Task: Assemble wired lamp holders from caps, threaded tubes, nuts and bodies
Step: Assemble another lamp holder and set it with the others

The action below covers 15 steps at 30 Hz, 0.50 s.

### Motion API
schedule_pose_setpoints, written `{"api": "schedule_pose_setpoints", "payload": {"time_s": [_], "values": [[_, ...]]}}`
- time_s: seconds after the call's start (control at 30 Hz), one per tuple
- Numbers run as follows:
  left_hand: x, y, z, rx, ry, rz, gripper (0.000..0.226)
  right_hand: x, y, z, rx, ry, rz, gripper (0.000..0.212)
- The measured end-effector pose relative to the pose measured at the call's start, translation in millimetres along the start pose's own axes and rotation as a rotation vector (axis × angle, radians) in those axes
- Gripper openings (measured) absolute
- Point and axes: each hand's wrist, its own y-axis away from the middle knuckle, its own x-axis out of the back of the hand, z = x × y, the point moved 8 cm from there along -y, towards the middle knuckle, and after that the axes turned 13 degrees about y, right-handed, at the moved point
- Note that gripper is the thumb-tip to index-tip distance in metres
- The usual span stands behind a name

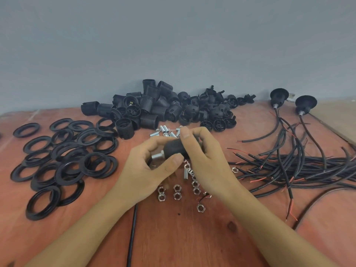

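Note:
Both hands meet over the middle of the wooden table (173, 237). A black dome cap (174, 149) with a silver threaded tube (157, 156) sticking out of its left side is held between them. My left hand (148, 170) curls round the tube end, thumb against the cap. My right hand (204, 157) grips the cap from the right, thumb on top. A black cable (132, 234) runs from under the left hand toward the near edge. Loose nuts (177, 192) lie just below the hands, and spare tubes (167, 132) lie behind them.
A heap of black threaded bodies and caps (165, 106) sits against the grey wall. Several black rings (67, 160) spread over the left side. A tangle of black cables with red cores (289, 166) covers the right, and two assembled holders (279, 98) stand at the back right.

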Motion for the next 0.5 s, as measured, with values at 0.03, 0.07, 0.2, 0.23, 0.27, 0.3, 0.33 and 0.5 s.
{"api": "schedule_pose_setpoints", "payload": {"time_s": [0.03,0.07,0.2,0.23,0.27,0.3,0.33,0.5], "values": [[2,0,3,-0.037,-0.037,-0.022,0.039,-2,1,-1,0.006,-0.017,-0.007,0.028],[4,-2,8,-0.083,-0.116,-0.047,0.041,-3,0,-1,0.010,-0.025,-0.014,0.027],[5,-27,28,-0.106,-0.495,-0.216,0.039,-2,0,3,-0.006,-0.085,0.014,0.020],[3,-38,29,-0.037,-0.529,-0.286,0.039,0,0,4,-0.005,-0.071,0.031,0.020],[1,-47,28,0.039,-0.550,-0.358,0.039,0,-1,6,-0.002,-0.054,0.040,0.020],[-2,-55,27,0.094,-0.568,-0.419,0.038,1,-1,7,0.003,-0.052,0.044,0.023],[-5,-60,28,0.102,-0.580,-0.450,0.036,2,-1,7,0.004,-0.075,0.047,0.027],[-15,-40,33,-0.004,-0.266,-0.425,0.007,11,-5,7,0.015,-0.175,0.040,0.065]]}}
